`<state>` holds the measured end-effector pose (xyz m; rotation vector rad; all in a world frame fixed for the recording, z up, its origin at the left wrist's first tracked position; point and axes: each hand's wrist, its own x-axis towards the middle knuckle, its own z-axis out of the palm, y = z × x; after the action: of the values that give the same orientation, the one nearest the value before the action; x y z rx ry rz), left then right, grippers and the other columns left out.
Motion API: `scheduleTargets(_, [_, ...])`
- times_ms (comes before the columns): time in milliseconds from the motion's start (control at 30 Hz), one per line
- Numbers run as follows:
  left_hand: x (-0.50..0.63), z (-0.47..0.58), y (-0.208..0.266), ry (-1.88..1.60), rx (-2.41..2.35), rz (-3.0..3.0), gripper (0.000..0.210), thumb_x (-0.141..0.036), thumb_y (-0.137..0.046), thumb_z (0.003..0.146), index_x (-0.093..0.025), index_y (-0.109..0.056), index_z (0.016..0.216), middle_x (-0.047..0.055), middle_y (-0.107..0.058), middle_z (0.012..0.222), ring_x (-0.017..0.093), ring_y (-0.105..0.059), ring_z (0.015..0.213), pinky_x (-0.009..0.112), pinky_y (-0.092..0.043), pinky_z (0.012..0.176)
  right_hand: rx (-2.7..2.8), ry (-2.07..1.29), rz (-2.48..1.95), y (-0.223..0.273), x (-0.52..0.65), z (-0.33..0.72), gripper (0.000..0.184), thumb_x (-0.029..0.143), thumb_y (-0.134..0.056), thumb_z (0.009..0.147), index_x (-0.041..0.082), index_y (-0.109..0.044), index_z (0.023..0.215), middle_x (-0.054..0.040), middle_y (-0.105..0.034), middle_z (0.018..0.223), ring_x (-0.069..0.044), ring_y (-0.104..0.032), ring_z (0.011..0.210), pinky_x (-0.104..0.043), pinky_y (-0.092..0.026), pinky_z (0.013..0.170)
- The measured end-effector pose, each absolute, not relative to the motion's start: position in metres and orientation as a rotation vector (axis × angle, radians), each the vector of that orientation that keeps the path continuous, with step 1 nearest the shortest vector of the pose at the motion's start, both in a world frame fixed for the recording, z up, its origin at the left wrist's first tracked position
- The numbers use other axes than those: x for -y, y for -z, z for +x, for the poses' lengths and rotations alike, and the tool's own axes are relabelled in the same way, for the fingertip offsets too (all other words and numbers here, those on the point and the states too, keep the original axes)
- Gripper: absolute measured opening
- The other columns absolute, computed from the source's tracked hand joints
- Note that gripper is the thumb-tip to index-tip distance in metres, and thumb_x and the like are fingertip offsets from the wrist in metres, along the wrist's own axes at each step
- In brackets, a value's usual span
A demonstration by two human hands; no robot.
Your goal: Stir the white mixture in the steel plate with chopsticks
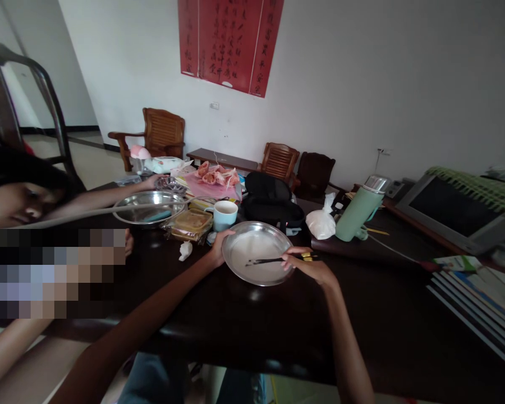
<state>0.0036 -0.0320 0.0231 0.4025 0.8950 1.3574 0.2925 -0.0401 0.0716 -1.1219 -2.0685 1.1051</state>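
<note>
Dark tabletop [252, 331] bears a metal bowl [258, 280] w/ whitish contents [252, 245], between both hands, prob. for easy reach. L hand [223, 247]: fingers clasp bowl's L rim, likely to steady it. R hand [305, 266]: fingers pinch dark chopsticks [267, 260], tips angled into bowl, prob. to reach its middle.

A dark, glossy desk [278, 325] carries a metal basin [258, 277] with whitish contents [252, 245], a second basin [151, 197], a pale-blue mug [225, 216], a clear plastic box [190, 224], a crumpled tissue [186, 251], a black case [266, 193], a knotted white bag [321, 223], a green flask [358, 212] and, far right, stacked books [475, 311].
</note>
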Motion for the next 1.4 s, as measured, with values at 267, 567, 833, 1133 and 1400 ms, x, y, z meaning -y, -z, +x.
scheduleTargets(267, [0.031,0.002,-0.020,-1.351,-0.890,0.399,0.010,-0.023,-0.071,0.086,-0.016,-0.071,0.078,0.003,-0.068,0.059,0.018,-0.060,0.054,0.027,-0.048,0.058,1.956,-0.936,-1.166,-0.075,0.032,0.319,0.036,0.057,-0.072,0.085,0.024,-0.072,0.074,-0.0019,-0.076,0.067,-0.026,-0.076,0.071,-0.039,-0.061,0.075])
scheduleTargets(567, [0.029,0.002,-0.019,-1.342,-0.882,0.387,0.014,-0.020,-0.062,0.087,-0.013,-0.073,0.084,0.006,-0.071,0.063,0.020,-0.063,0.059,0.029,-0.051,0.062,1.990,-1.098,-1.136,-0.064,0.030,0.303,0.051,0.069,-0.072,0.085,0.020,-0.082,0.095,-0.0104,-0.085,0.087,-0.031,-0.081,0.089,-0.043,-0.065,0.080])
scheduleTargets(833, [0.029,0.002,-0.018,-1.360,-0.844,0.399,0.010,-0.023,-0.074,0.077,-0.016,-0.073,0.084,0.005,-0.071,0.063,0.020,-0.061,0.056,0.030,-0.049,0.060,2.003,-1.192,-1.108,-0.071,0.034,0.316,0.043,0.066,-0.073,0.085,0.024,-0.082,0.089,-0.0068,-0.084,0.082,-0.028,-0.081,0.079,-0.041,-0.064,0.078])
scheduleTargets(1133, [0.027,0.001,-0.014,-1.348,-0.826,0.396,0.009,-0.023,-0.073,0.078,-0.015,-0.073,0.080,0.005,-0.070,0.062,0.020,-0.062,0.057,0.029,-0.048,0.061,1.901,-1.009,-1.184,-0.069,0.024,0.326,0.046,0.070,-0.073,0.083,0.024,-0.077,0.082,-0.0047,-0.081,0.076,-0.027,-0.079,0.076,-0.040,-0.064,0.075])
scheduleTargets(1400, [0.031,0.002,-0.019,-1.369,-0.847,0.411,0.012,-0.019,-0.066,0.086,-0.011,-0.075,0.083,0.008,-0.072,0.065,0.021,-0.061,0.060,0.032,-0.047,0.065,2.024,-1.106,-1.107,-0.067,0.035,0.299,0.041,0.062,-0.072,0.087,0.022,-0.079,0.091,-0.0056,-0.082,0.081,-0.027,-0.080,0.082,-0.039,-0.063,0.077])
